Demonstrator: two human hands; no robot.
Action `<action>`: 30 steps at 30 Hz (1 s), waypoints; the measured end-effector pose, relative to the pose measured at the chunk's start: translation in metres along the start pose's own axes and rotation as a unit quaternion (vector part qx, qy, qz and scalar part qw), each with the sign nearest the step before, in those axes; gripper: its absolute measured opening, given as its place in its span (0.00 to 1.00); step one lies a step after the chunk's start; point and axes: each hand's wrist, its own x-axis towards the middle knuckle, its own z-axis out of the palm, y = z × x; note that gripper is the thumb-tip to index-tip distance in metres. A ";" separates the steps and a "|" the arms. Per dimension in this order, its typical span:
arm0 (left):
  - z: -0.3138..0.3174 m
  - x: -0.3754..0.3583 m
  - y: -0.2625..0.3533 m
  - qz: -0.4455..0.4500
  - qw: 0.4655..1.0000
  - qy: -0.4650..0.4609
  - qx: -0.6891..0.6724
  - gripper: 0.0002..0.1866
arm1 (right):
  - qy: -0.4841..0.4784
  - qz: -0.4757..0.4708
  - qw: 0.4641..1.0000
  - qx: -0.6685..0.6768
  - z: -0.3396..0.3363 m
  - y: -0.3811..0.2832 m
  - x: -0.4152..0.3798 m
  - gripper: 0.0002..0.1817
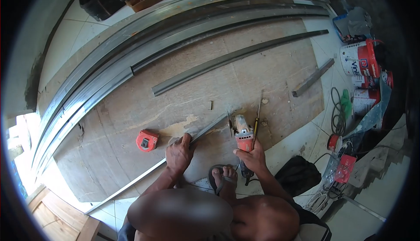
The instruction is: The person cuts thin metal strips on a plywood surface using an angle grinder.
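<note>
My left hand [179, 154] is closed around a long thin metal bar [205, 129] that slants from the lower left up to the middle of the plywood sheet [192, 105]. In my right hand [252, 155] is a red angle grinder [245, 141], gripped by its body, with its disc edge-on right at the bar's far end. A screwdriver [257, 125] with a long thin shaft lies just right of the grinder head. Left of my left hand sits a red tape measure [147, 140]. A small metal offcut [210, 105] rests beyond the bar's end.
Long metal channels [175, 24] curve across the far side, with a shorter channel [240, 57] nearer me. A short metal piece [313, 78] lies at right. Paint buckets [359, 59], cables [339, 114] and a black cloth [299, 175] line the right side.
</note>
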 end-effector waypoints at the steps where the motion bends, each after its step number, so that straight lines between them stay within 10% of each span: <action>1: 0.000 0.000 0.000 -0.008 1.000 0.005 -0.003 0.16 | 0.001 -0.002 0.999 0.036 0.003 0.004 0.000 0.35; 30: -0.003 0.003 0.010 0.043 0.995 -0.016 -0.088 0.12 | 0.024 0.029 0.981 0.191 0.012 -0.004 -0.005 0.19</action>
